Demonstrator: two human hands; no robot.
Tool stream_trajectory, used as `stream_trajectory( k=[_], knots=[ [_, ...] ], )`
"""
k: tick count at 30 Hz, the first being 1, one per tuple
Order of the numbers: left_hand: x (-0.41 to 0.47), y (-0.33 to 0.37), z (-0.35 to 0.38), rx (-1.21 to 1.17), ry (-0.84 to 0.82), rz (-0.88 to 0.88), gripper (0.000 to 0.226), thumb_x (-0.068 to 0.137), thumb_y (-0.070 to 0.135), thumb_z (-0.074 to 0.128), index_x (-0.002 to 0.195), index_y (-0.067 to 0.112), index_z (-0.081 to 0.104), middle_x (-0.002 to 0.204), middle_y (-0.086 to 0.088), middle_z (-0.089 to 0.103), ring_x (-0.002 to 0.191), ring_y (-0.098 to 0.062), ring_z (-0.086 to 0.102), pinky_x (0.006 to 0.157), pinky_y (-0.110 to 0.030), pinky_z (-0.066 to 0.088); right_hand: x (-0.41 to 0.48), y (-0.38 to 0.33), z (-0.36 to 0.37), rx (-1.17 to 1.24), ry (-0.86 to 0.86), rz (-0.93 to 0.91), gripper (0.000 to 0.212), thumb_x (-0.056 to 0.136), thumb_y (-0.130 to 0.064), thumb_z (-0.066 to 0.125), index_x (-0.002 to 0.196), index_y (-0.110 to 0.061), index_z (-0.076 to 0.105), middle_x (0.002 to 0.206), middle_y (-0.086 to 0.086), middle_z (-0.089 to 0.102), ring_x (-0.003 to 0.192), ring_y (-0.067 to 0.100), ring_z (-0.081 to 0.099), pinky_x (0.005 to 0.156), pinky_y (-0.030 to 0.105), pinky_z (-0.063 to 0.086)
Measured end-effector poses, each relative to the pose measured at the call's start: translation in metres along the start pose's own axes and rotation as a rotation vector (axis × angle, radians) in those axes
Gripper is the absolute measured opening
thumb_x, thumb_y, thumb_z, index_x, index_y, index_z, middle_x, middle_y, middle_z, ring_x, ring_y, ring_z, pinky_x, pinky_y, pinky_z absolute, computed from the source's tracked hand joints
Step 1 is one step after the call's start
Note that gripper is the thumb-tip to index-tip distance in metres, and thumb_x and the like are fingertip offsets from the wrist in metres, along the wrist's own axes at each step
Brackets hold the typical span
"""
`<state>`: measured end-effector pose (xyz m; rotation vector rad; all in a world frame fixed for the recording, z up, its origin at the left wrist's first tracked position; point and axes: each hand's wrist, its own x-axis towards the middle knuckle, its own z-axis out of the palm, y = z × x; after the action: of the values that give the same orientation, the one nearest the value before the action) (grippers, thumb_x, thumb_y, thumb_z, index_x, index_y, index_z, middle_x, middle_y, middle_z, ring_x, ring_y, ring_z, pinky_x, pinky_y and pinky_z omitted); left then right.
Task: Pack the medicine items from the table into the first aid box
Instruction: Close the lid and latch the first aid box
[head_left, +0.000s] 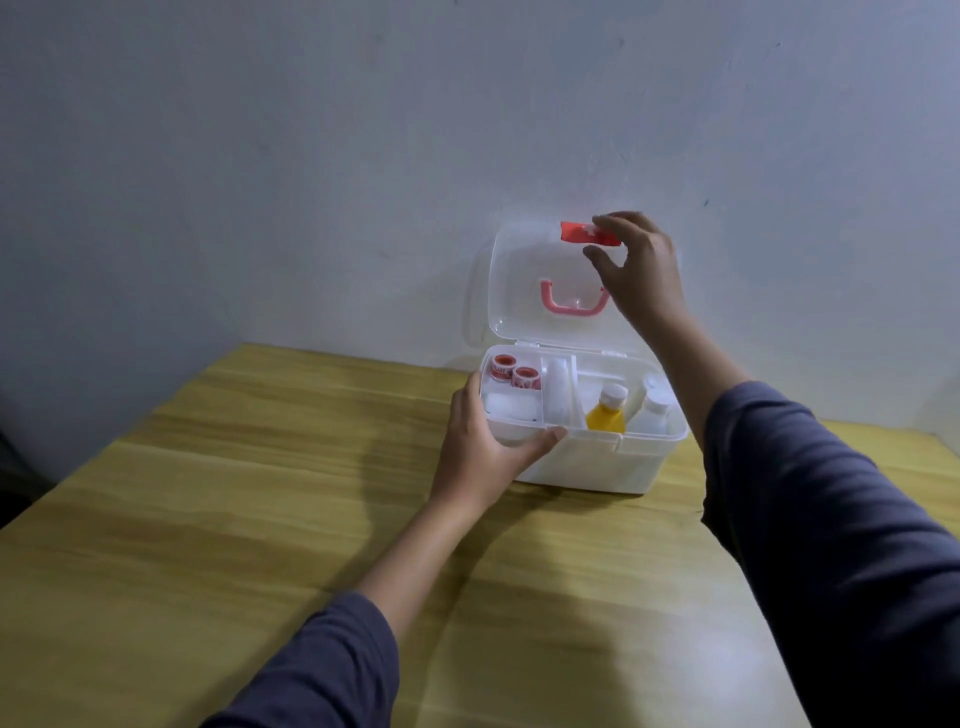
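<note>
At the table's (260, 493) far edge by the wall, the packed first aid box (597, 462) sits steadied by the left hand (483, 441) clasping its front-left corner, while the right hand (636, 270) pinches the raised lid's red latch (584, 232), best lowered slowly and squarely.

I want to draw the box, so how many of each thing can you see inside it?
Red-and-white tape rolls: 2
Yellow bottle with white cap: 1
White bottles: 2
White soft pad or roll: 1
Total: 6 that show; more may be hidden deeper in the first aid box.
</note>
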<state>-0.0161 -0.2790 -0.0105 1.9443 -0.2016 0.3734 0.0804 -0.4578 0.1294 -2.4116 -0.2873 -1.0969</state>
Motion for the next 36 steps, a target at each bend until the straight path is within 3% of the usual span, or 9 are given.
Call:
stream_trajectory(
  k=[11,18,23,27,32,36],
  knots=[
    [0.002,-0.004,0.002,-0.005,-0.001,-0.004,0.105,0.062,0.056,0.081,0.147,0.021,0.031,0.135,0.003,0.043,0.122,-0.009,0.045,0.092,-0.022,0.042,0.009,0.001,-0.007,0.036,0.058,-0.067,0.027,0.088,-0.021,0.058,0.109,-0.007,0.069,0.107,0.014,0.071,0.099,0.030,0.064,0.084,0.044,0.052],
    [0.007,-0.002,0.005,-0.094,-0.004,-0.034,0.104,0.054,0.057,0.083,0.142,0.026,0.038,0.136,0.005,0.048,0.124,-0.011,0.048,0.095,-0.027,0.045,-0.033,-0.018,-0.041,0.106,0.079,-0.161,0.023,0.089,-0.016,0.056,0.105,-0.005,0.069,0.098,0.014,0.072,0.090,0.028,0.064,0.082,0.037,0.051],
    [0.009,-0.002,0.004,-0.164,-0.040,-0.016,0.099,0.061,0.044,0.087,0.144,0.023,0.037,0.141,0.004,0.048,0.127,-0.012,0.045,0.094,-0.024,0.038,-0.086,-0.021,-0.053,0.170,0.019,-0.189,0.020,0.088,-0.014,0.059,0.102,-0.004,0.069,0.091,0.014,0.071,0.083,0.029,0.064,0.078,0.041,0.053],
    [0.011,-0.003,0.006,-0.167,-0.028,-0.023,0.098,0.057,0.047,0.087,0.141,0.026,0.041,0.139,0.006,0.052,0.128,-0.013,0.047,0.100,-0.029,0.044,-0.131,-0.016,-0.051,0.178,-0.059,-0.213,0.018,0.086,-0.012,0.062,0.100,-0.003,0.069,0.089,0.013,0.071,0.083,0.028,0.063,0.076,0.037,0.051],
    [-0.001,-0.004,0.008,-0.298,0.014,0.008,0.075,0.064,0.029,0.089,0.126,0.028,0.048,0.117,0.017,0.059,0.109,0.005,0.055,0.086,-0.011,0.046,-0.164,-0.008,-0.042,0.199,-0.114,-0.215,0.019,0.084,-0.013,0.065,0.099,-0.005,0.072,0.090,0.012,0.070,0.085,0.026,0.063,0.078,0.031,0.049],
    [-0.004,-0.002,0.007,-0.326,0.015,0.056,0.076,0.059,0.042,0.087,0.124,0.035,0.048,0.121,0.018,0.059,0.116,0.004,0.054,0.097,-0.018,0.045,-0.175,-0.007,-0.036,0.227,-0.094,-0.183,0.018,0.082,-0.011,0.066,0.099,-0.005,0.072,0.090,0.012,0.069,0.085,0.027,0.062,0.077,0.027,0.047]
  ],
)
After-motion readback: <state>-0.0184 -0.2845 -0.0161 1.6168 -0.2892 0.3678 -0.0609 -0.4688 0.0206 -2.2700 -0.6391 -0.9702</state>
